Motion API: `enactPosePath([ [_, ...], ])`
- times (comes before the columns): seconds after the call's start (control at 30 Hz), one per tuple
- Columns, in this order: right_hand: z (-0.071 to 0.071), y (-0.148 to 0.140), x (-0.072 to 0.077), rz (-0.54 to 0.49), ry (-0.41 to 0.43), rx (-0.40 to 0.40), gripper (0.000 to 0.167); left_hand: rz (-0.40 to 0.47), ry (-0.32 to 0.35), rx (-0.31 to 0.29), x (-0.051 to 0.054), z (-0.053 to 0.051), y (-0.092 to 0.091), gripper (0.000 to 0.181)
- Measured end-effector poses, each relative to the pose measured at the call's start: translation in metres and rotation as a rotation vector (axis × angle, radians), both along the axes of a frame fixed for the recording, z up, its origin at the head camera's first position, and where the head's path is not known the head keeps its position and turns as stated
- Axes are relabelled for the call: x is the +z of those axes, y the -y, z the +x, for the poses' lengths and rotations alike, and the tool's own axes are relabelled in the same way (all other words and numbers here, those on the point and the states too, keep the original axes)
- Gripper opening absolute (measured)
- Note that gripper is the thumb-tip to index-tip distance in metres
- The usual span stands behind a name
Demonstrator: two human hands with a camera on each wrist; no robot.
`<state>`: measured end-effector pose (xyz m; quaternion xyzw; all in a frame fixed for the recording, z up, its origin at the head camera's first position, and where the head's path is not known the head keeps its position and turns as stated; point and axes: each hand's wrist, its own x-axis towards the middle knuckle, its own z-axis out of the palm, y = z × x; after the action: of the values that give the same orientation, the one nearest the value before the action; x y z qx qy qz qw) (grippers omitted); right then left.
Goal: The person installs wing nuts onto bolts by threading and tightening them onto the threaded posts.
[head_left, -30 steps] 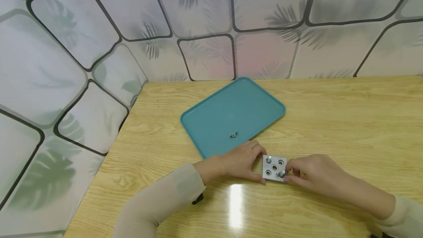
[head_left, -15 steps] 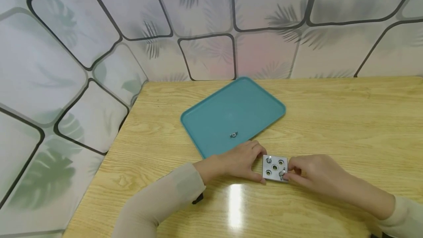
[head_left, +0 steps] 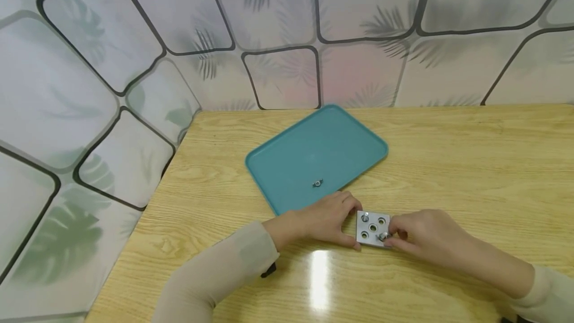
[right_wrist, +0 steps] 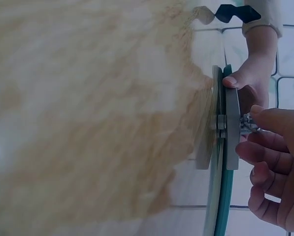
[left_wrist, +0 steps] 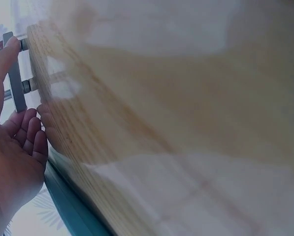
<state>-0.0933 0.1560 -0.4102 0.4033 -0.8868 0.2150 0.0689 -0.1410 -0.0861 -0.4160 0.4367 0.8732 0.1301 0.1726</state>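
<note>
Your left hand (head_left: 329, 218) holds the metal plate (head_left: 373, 236) by its left side, thumb at the near corner, fingertips at the far one. Your right hand (head_left: 417, 233) pinches a wing nut (head_left: 383, 237) at the plate's near right corner. The plate sits above the table (head_left: 471, 163) (on bolt heads (left_wrist: 26, 86), your left wrist view shows), nearer you than the teal tray (head_left: 309, 148), where a second wing nut (head_left: 317, 183) lies. An upright bolt (head_left: 365, 217) rises at the plate's far left corner.
</note>
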Motion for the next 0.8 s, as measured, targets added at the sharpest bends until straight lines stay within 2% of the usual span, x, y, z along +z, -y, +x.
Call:
enactPosePath([
  [0.17, 0.0033, -0.0013, -0.0002, -0.003, -0.014, 0.032, 0.015, 0.006, 0.001, 0.000, -0.0002, 0.0005, -0.0003, 0.071],
  [0.37, 0.0030, -0.0016, -0.0002, -0.024, -0.057, 0.080, 0.020, 0.008, 0.001, -0.002, 0.0010, 0.0010, -0.0005, 0.071],
  [0.53, 0.0022, -0.0002, 0.0000, -0.015, -0.007, 0.032, 0.015, 0.005, 0.004, -0.003, 0.0002, 0.0005, -0.0006, 0.070],
  [0.67, 0.0005, 0.0004, 0.0000, 0.001, -0.013, -0.015, 0.021, -0.002, -0.005, -0.006, -0.0002, 0.0006, -0.0004, 0.070],
  [0.8, -0.0004, 0.0008, 0.0000, -0.003, -0.028, -0.013, 0.024, -0.003, -0.001, -0.006, 0.0005, 0.0009, -0.0001, 0.070],
])
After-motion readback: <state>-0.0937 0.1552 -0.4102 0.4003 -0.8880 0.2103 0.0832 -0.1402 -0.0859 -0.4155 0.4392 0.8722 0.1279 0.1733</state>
